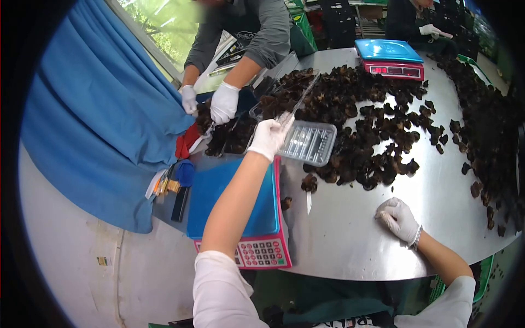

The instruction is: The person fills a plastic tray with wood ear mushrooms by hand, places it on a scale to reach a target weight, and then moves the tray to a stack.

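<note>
My left hand (267, 139), in a white glove, reaches across the blue-topped scale (235, 202) and is closed on a thin clear plastic lid (302, 100) seen nearly edge-on. Just beyond the fingers, a clear ribbed plastic tray (309, 143) lies on the steel table (350, 240). It borders a heap of dark, curled pieces that look like wood ear mushrooms (372, 158). My right hand (399, 221), also gloved, rests on the table near its front edge with its fingers curled in; I see nothing in it.
Opposite, a co-worker's gloved hands (224, 104) work over filled trays (232, 134). A second scale (389, 57) stands at the back. More dark pieces (486, 126) line the right side. A blue curtain (104, 120) hangs at left, beside pens (164, 183). Another person (421, 24) sits behind.
</note>
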Action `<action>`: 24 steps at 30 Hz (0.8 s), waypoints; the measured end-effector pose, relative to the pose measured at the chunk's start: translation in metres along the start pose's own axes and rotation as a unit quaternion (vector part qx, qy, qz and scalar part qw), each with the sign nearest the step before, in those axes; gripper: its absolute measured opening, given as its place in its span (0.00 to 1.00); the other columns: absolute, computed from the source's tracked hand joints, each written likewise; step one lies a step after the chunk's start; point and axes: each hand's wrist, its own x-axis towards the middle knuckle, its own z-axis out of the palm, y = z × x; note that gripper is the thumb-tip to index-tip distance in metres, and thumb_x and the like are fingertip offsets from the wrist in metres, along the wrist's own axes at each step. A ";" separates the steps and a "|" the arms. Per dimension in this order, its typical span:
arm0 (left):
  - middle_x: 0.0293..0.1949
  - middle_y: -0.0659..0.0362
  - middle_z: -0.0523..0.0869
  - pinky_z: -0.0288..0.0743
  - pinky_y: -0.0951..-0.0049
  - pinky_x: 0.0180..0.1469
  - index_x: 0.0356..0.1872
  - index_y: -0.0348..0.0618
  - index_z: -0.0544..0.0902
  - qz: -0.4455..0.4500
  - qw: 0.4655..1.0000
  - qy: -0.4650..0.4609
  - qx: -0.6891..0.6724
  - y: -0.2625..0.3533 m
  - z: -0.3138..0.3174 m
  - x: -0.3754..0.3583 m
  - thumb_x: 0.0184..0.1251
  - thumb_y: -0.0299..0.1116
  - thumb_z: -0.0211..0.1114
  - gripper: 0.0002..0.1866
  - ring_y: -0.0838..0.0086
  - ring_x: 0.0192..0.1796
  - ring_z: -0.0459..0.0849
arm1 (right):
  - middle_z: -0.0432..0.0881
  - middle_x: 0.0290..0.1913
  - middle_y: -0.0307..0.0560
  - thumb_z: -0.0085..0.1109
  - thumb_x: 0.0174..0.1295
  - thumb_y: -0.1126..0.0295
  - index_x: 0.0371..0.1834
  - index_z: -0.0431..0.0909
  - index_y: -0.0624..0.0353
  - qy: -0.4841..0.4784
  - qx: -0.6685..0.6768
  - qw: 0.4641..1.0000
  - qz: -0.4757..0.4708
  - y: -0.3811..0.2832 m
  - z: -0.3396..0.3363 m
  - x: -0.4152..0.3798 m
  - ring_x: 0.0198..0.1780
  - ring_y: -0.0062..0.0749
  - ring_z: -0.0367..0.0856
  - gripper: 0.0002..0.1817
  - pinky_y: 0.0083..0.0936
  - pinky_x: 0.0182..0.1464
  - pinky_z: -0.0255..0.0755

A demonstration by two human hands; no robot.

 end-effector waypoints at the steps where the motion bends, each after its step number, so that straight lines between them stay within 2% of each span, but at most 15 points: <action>1: 0.57 0.35 0.71 0.64 0.51 0.72 0.49 0.13 0.65 0.009 1.000 0.007 -0.003 -0.001 0.000 0.023 0.51 0.11 0.42 0.21 0.46 0.66 0.67 | 0.83 0.35 0.47 0.54 0.63 0.71 0.30 0.82 0.60 -0.001 -0.002 1.000 -0.003 -0.002 -0.001 0.001 0.42 0.42 0.79 0.08 0.36 0.51 0.71; 5: 0.60 0.35 0.69 0.66 0.50 0.71 0.49 0.13 0.65 0.043 0.999 0.026 -0.016 -0.001 -0.006 0.102 0.48 0.11 0.42 0.23 0.44 0.67 0.66 | 0.83 0.36 0.46 0.56 0.62 0.70 0.31 0.82 0.60 -0.005 -0.014 1.000 -0.011 0.000 -0.002 0.002 0.42 0.43 0.79 0.07 0.37 0.50 0.70; 10: 0.65 0.36 0.64 0.64 0.52 0.72 0.56 0.12 0.61 0.076 0.997 0.030 -0.002 0.013 -0.031 0.184 0.42 0.11 0.43 0.31 0.44 0.70 0.62 | 0.84 0.36 0.44 0.57 0.61 0.68 0.31 0.83 0.57 -0.021 0.003 1.000 0.006 0.003 -0.006 0.003 0.40 0.41 0.79 0.07 0.36 0.48 0.70; 12: 0.63 0.35 0.65 0.65 0.48 0.71 0.40 0.12 0.66 0.095 0.995 0.030 0.012 0.018 -0.045 0.207 0.39 0.14 0.43 0.21 0.39 0.68 0.63 | 0.84 0.36 0.41 0.58 0.61 0.68 0.32 0.83 0.55 -0.016 0.031 0.999 0.022 0.005 -0.005 0.003 0.40 0.37 0.80 0.06 0.33 0.47 0.70; 15: 0.66 0.37 0.61 0.65 0.49 0.71 0.47 0.10 0.62 0.082 0.994 0.069 0.017 0.023 -0.054 0.218 0.40 0.14 0.41 0.26 0.41 0.69 0.62 | 0.84 0.35 0.38 0.55 0.62 0.68 0.32 0.84 0.54 -0.020 0.027 0.999 0.036 0.009 -0.005 0.001 0.40 0.32 0.80 0.08 0.30 0.49 0.71; 18: 0.62 0.37 0.67 0.70 0.51 0.68 0.48 0.14 0.66 0.068 0.994 0.087 0.011 0.031 -0.059 0.224 0.45 0.15 0.45 0.24 0.44 0.66 0.67 | 0.84 0.35 0.37 0.55 0.63 0.68 0.31 0.84 0.54 -0.029 0.014 0.999 0.035 0.006 -0.005 0.003 0.40 0.31 0.81 0.08 0.30 0.49 0.70; 21: 0.56 0.36 0.74 0.73 0.48 0.65 0.45 0.20 0.69 0.057 0.986 0.154 -0.003 0.039 -0.050 0.215 0.55 0.22 0.51 0.17 0.46 0.62 0.73 | 0.84 0.35 0.39 0.56 0.63 0.68 0.32 0.84 0.54 -0.029 0.014 0.999 0.026 0.008 -0.004 0.001 0.39 0.34 0.80 0.07 0.31 0.48 0.70; 22: 0.56 0.34 0.73 0.71 0.46 0.64 0.46 0.24 0.69 0.024 0.984 0.177 0.009 0.044 -0.044 0.208 0.56 0.27 0.54 0.18 0.43 0.61 0.73 | 0.83 0.35 0.40 0.57 0.62 0.67 0.32 0.83 0.54 -0.025 0.022 0.999 0.027 0.008 -0.003 0.001 0.39 0.36 0.79 0.07 0.32 0.47 0.70; 24: 0.56 0.34 0.73 0.69 0.46 0.65 0.52 0.27 0.68 0.013 0.964 0.220 0.146 0.044 -0.031 0.182 0.55 0.32 0.58 0.25 0.41 0.61 0.72 | 0.82 0.35 0.42 0.57 0.62 0.66 0.32 0.82 0.55 -0.018 0.025 0.999 0.022 0.011 -0.001 -0.001 0.38 0.40 0.77 0.07 0.34 0.46 0.70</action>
